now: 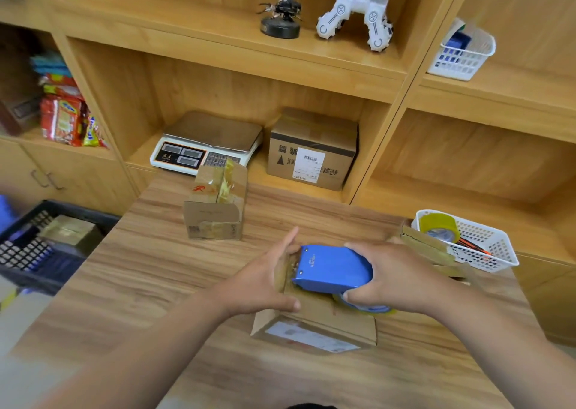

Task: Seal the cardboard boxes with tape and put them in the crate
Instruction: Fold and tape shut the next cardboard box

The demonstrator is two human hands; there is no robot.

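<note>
Head view: our R hand (pixel 396 277) grips the blue tape dispenser (pixel 333 268) atop the near box (pixel 314 327) on the worktop (pixel 156 268). L hand (pixel 268 280), fingers straight, braces that box's left end. We'd hold flaps flat w/ L and pull straight along the seam. The crate (pixel 78 209) is well left of the near box, the second box (pixel 218 203) behind it.

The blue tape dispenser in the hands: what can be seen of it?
The tape dispenser has a glossy blue body, seemingly metal, with two rivets at its left end and a yellowish tape roll under its right end. It lies on a cardboard box, gripped by the right hand; the left hand presses the box beside it.
</note>
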